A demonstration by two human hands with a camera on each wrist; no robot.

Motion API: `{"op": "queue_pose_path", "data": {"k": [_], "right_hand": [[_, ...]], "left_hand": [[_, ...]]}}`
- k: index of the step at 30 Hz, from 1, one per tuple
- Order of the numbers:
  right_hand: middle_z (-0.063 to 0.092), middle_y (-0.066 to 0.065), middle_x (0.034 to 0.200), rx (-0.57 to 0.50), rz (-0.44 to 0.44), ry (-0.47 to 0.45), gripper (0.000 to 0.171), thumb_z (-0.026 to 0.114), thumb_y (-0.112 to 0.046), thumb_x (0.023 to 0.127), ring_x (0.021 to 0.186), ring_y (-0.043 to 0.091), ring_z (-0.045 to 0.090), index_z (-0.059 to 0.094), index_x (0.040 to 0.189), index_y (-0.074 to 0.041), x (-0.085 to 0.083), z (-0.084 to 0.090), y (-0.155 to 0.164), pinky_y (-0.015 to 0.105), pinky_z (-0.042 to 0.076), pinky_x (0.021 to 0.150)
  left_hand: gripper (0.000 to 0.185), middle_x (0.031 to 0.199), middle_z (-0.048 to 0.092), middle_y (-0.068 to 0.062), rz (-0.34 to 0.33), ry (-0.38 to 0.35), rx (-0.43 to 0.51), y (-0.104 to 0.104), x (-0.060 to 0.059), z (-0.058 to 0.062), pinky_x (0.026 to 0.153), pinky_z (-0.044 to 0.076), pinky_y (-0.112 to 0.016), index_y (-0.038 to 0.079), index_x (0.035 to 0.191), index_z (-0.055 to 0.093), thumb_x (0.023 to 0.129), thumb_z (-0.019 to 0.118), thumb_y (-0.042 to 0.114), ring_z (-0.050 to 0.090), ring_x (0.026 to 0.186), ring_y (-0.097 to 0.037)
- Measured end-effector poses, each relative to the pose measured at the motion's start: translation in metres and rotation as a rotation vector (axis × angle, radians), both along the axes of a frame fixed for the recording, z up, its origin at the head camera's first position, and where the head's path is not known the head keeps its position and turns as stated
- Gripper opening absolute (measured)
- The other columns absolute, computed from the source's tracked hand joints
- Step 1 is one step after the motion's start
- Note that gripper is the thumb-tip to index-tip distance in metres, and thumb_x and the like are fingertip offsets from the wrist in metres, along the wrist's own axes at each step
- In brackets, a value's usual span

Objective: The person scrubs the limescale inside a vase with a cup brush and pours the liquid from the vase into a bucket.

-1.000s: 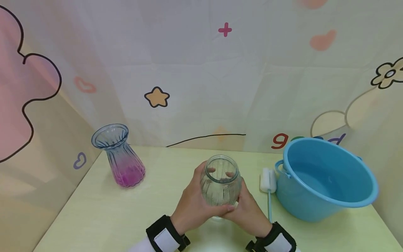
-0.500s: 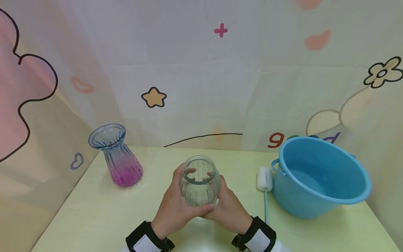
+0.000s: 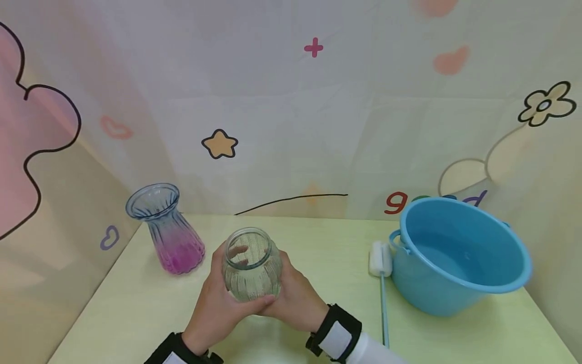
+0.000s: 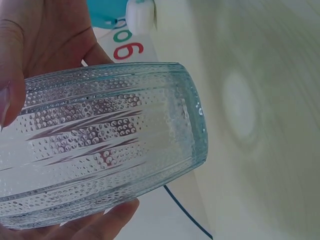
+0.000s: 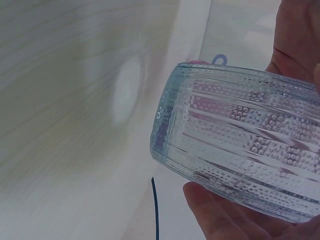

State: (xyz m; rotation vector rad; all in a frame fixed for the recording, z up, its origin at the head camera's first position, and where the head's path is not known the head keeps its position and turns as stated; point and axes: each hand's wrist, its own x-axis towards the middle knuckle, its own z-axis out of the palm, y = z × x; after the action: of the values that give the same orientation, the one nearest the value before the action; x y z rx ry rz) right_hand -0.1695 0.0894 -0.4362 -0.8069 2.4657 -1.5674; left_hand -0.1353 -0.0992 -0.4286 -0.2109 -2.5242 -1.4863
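A clear, round, ribbed glass vase [image 3: 251,268] is held just above the pale green table [image 3: 318,242] between both hands. My left hand [image 3: 217,302] cups its left side and my right hand [image 3: 293,297] cups its right side, fingers curled round the glass. The left wrist view shows the vase's dotted wall [image 4: 100,140] close up with fingers [image 4: 107,222] under it. In the right wrist view the same vase [image 5: 240,140] lies across my palm [image 5: 235,217]. The vase's mouth faces up and looks empty.
A blue-to-purple fluted vase [image 3: 168,230] stands at the back left of the table. A blue plastic basin [image 3: 459,253] with water sits at the right. A white sponge brush with a blue handle [image 3: 381,273] lies just left of the basin. A patterned curtain hangs behind.
Both hands have carried the clear vase leftward across the table, away from the basin and closer to the purple vase. The grip is unchanged.
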Motion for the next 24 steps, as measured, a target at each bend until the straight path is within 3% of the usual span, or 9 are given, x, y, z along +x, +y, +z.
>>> {"op": "queue_pose_path", "data": {"k": [7, 16, 24], "right_hand": [[0.062, 0.001, 0.14, 0.035, 0.012, 0.025, 0.103, 0.093, -0.032, 0.075, 0.122, 0.016, 0.063, 0.029, 0.155, -0.017, -0.008, 0.0, -0.019, 0.038, 0.052, 0.104], [0.062, 0.006, 0.141, 0.069, 0.022, 0.044, 0.107, 0.094, -0.03, 0.075, 0.121, 0.019, 0.063, 0.027, 0.157, -0.013, -0.025, -0.004, -0.033, 0.041, 0.051, 0.106], [0.065, 0.009, 0.137, 0.077, 0.023, 0.051, 0.107, 0.094, -0.03, 0.074, 0.119, 0.021, 0.065, 0.029, 0.156, -0.012, -0.043, -0.008, -0.043, 0.041, 0.052, 0.103]], "left_hand": [[0.12, 0.155, 0.046, -0.002, 0.022, 0.04, -0.011, -0.02, -0.002, -0.003, 0.11, 0.042, -0.067, 0.036, 0.158, 0.019, 0.068, 0.097, 0.044, 0.051, 0.14, -0.036], [0.117, 0.155, 0.049, -0.007, 0.03, 0.087, -0.019, -0.032, -0.016, -0.006, 0.109, 0.044, -0.066, 0.032, 0.157, 0.024, 0.067, 0.098, 0.042, 0.053, 0.139, -0.038], [0.115, 0.156, 0.044, -0.012, 0.03, 0.077, -0.015, -0.041, -0.03, -0.009, 0.11, 0.042, -0.067, 0.025, 0.158, 0.023, 0.071, 0.096, 0.04, 0.049, 0.141, -0.039]]}}
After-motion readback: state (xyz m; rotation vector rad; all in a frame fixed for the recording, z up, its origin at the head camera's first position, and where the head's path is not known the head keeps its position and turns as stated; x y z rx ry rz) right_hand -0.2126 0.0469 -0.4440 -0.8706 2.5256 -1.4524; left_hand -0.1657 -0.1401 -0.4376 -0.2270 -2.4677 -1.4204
